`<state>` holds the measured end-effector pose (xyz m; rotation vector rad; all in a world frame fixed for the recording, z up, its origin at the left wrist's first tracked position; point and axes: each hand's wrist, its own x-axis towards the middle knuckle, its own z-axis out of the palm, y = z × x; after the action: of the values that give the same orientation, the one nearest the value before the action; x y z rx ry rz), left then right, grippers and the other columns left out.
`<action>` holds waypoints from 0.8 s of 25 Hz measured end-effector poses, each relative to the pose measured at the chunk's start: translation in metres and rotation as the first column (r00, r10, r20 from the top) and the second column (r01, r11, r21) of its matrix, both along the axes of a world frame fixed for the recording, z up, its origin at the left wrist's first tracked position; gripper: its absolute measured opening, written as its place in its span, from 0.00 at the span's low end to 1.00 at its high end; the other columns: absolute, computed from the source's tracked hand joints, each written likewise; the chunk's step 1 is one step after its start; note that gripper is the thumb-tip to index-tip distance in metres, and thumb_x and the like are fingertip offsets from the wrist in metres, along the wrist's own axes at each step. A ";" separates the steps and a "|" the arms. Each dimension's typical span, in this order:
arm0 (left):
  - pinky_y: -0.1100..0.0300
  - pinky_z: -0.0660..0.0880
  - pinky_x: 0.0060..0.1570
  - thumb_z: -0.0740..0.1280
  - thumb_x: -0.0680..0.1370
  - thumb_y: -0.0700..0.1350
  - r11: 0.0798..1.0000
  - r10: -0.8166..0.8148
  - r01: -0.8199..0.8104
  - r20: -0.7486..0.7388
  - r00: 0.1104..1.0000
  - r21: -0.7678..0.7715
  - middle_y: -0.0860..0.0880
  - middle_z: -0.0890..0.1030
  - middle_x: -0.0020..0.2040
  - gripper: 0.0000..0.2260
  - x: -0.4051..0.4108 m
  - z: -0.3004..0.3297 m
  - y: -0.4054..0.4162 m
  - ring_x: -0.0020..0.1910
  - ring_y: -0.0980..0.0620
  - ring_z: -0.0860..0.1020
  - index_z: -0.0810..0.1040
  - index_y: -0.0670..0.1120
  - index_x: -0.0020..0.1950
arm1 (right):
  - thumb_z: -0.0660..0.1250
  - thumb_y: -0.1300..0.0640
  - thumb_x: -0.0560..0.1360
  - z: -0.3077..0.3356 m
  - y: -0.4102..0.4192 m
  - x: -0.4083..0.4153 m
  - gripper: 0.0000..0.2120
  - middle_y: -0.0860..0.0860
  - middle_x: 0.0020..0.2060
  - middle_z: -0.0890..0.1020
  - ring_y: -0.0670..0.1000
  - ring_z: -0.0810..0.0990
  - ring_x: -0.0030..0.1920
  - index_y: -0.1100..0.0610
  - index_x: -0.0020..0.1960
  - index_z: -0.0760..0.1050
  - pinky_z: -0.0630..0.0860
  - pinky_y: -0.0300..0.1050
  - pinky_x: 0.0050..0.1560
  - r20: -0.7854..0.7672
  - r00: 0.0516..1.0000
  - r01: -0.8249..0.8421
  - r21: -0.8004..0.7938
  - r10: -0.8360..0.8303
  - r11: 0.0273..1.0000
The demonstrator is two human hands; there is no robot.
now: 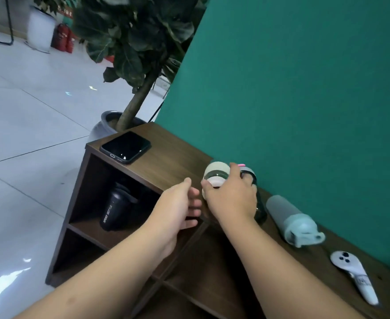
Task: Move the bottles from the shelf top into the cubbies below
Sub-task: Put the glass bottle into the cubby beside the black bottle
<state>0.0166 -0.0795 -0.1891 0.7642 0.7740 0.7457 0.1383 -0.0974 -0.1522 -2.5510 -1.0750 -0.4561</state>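
While a green wall (293, 88) fills the upper right, a dark wood shelf unit (171, 155) stands against it w/ open cubbies underneath. Left of the unit, a big-leafed plant (134, 38) grows from a grey pot (104, 125) on the pale tiled floor (23, 125).

Both bare forearms reach in from the bottom edge. Right hand (232, 196) is wrapped round a cream-and-green bottle (217, 174) on the shelf top, near the wall; fingers closed over its lid end, thumb on the near side. Bottle looks roughly upright, cap end facing up toward the camera, but most of its body is hidden under the hand, so exact tilt unclear. Left hand (177, 208) is open, fingers spread and loosely curled, just beside the bottle, holding nothing; can't tell if the fingertips touch it.

To the right, a pale blue-grey bottle (291, 221) lies on its side on the shelf top, long axis running along the wall, lid end w/ loop pointing toward the near right. A black bottle (114, 209) stands in the upper left cubby, tilted a bit, cap up.

A black phone (126, 146) lies flat, screen up, at the far left corner of the top. A white handheld controller (353, 276) lies near the right edge, well apart from the bottles.
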 end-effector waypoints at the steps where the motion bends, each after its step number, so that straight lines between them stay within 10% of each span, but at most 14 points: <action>1: 0.49 0.81 0.50 0.60 0.86 0.55 1.000 -0.014 0.014 -0.024 1.000 -0.001 0.41 0.85 0.50 0.18 0.003 0.000 0.003 0.48 0.44 0.83 0.83 0.43 0.54 | 0.67 0.33 0.73 -0.008 0.009 0.005 0.37 0.60 0.68 0.72 0.64 0.72 0.65 0.49 0.75 0.63 0.72 0.56 0.61 -0.017 1.000 -0.006 -0.064 0.004 0.998; 5: 0.44 0.80 0.62 0.60 0.86 0.53 0.998 -0.057 0.057 -0.131 0.990 -0.011 0.39 0.86 0.55 0.18 0.012 -0.008 0.013 0.55 0.40 0.84 0.82 0.42 0.61 | 0.69 0.32 0.71 -0.031 0.037 0.015 0.37 0.60 0.67 0.67 0.64 0.76 0.58 0.47 0.74 0.62 0.76 0.52 0.51 0.040 0.999 -0.012 -0.151 0.018 0.989; 9: 0.47 0.83 0.53 0.59 0.86 0.57 0.999 -0.036 0.034 -0.108 0.994 -0.025 0.43 0.84 0.47 0.20 0.011 -0.015 0.023 0.47 0.42 0.84 0.82 0.43 0.58 | 0.69 0.47 0.73 -0.025 0.034 0.019 0.31 0.60 0.65 0.70 0.65 0.77 0.55 0.47 0.75 0.65 0.75 0.53 0.53 0.051 0.997 -0.047 -0.070 0.050 0.996; 15: 0.43 0.87 0.49 0.63 0.84 0.60 0.995 0.079 -0.082 0.061 0.995 0.059 0.43 0.83 0.57 0.11 -0.030 -0.007 0.009 0.51 0.41 0.86 0.75 0.55 0.58 | 0.70 0.44 0.67 0.015 -0.049 -0.060 0.31 0.50 0.60 0.79 0.57 0.79 0.57 0.44 0.70 0.71 0.76 0.51 0.55 -0.013 0.938 -0.340 0.166 0.347 0.926; 20: 0.56 0.79 0.31 0.74 0.72 0.55 0.981 0.158 -0.131 0.199 0.967 -0.145 0.34 0.86 0.61 0.29 -0.046 -0.049 0.004 0.42 0.43 0.84 0.78 0.41 0.68 | 0.69 0.40 0.66 -0.015 -0.093 -0.111 0.28 0.45 0.54 0.79 0.55 0.81 0.52 0.42 0.63 0.67 0.77 0.50 0.50 -0.102 0.906 -0.404 0.088 0.412 0.910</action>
<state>-0.0294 -0.0753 -0.2385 0.5049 0.6847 0.8830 0.0277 -0.1905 -0.1668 -2.1791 -1.4742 -0.2197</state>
